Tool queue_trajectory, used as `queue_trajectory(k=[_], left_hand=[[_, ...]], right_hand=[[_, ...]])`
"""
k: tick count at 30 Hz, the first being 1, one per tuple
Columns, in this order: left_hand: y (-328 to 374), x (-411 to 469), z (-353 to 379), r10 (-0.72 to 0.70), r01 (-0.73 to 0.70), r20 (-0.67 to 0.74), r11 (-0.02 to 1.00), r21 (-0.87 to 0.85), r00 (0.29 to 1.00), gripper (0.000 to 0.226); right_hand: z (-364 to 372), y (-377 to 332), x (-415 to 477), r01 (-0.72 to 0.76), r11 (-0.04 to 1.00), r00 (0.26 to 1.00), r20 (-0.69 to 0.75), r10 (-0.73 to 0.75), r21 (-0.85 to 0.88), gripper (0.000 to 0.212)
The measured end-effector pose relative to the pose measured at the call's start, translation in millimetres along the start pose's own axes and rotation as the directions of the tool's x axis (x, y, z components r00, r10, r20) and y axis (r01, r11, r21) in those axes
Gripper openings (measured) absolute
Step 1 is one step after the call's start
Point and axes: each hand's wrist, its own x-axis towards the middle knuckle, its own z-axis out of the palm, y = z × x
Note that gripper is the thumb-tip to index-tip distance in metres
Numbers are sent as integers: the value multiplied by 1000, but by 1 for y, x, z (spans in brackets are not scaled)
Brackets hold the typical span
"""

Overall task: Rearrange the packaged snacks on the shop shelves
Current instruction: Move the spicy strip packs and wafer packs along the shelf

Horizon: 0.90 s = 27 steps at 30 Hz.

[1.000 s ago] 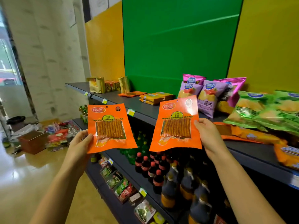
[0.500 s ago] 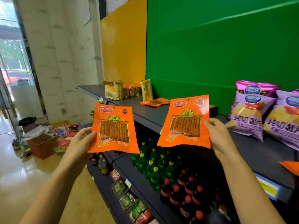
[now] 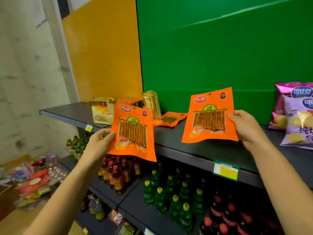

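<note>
**A:** What are the hands doing?

**B:** Each is holding one flat orange pouch. The left hand (image 3: 100, 143) is pinching the left packet (image 3: 133, 131) at its left edge, with the thumb lying on the glossy front and the fingers hiding behind. The right hand (image 3: 245, 126) is gripping the right packet (image 3: 209, 116) at its right edge in the same way.

**A:** Where are the packets sitting?

**B:** Neither is lying flat on anything. The left packet is hanging in front of the lip of the top shelf (image 3: 194, 148), tilting slightly. The right packet is being held upright over that dark matte board. I cannot tell whether its bottom edge is touching.

**A:** What are they looking like?

**B:** They are smooth rectangular film pouches, each showing ridged brownish strips through a clear window.

**A:** Is anything lying near them?

**B:** A third orange pouch (image 3: 169, 118) is lying flat on the shelf between them, beside crinkly gold foil packs (image 3: 151, 103) standing at the back. Puffy purple crisp bags (image 3: 298, 122) are leaning at the right. Below, green plastic bottles (image 3: 160, 199) with yellow caps are standing in rows
</note>
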Motion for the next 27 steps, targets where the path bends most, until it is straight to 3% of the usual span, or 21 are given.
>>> queue_trajectory(k=[5,15,21,27], left_hand=[[-13,72,29,35,-33,159,999,-19,987,17],[-33,201,123,57,-58,320,998,-5,946,26],[-43,248,165,32,-103,412,983,150,910,37],[-56,281,175,-3,-166,465,932,323,885,33]], right_hand=[[24,-12,31,14,988,996,-82,-27,-153,32],[60,0,115,-65,971,994,-103,42,-231,29],[68,-2,133,-64,980,991,-125,41,-187,14],[83,2,140,-80,977,992,-110,59,-199,22]])
